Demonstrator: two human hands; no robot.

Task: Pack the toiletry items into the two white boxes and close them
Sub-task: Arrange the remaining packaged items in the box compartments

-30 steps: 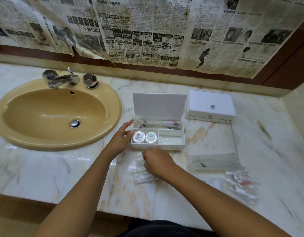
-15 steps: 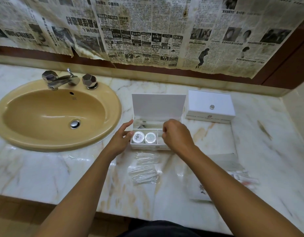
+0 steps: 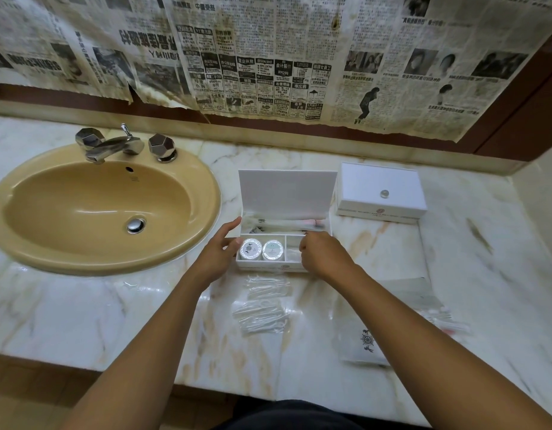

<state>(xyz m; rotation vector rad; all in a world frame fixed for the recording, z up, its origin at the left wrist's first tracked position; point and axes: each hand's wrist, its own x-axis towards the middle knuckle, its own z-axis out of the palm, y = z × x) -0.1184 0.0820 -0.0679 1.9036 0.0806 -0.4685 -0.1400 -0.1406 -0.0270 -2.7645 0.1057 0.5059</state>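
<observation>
Packets in clear plastic [image 3: 262, 308] lie on the counter [image 3: 82, 305] just nearer to me than both hands, and a printed sachet [image 3: 366, 342] sits under my right forearm. My left hand [image 3: 220, 252] has its fingers straight, resting against the left end of the open white box [image 3: 285, 193]. My right hand [image 3: 322, 254] is curled over the box's front-right compartment; I cannot tell whether it grips anything. Two round tins [image 3: 262, 249] sit between my hands. Beyond and right of the right hand stands the closed white box [image 3: 381, 193].
</observation>
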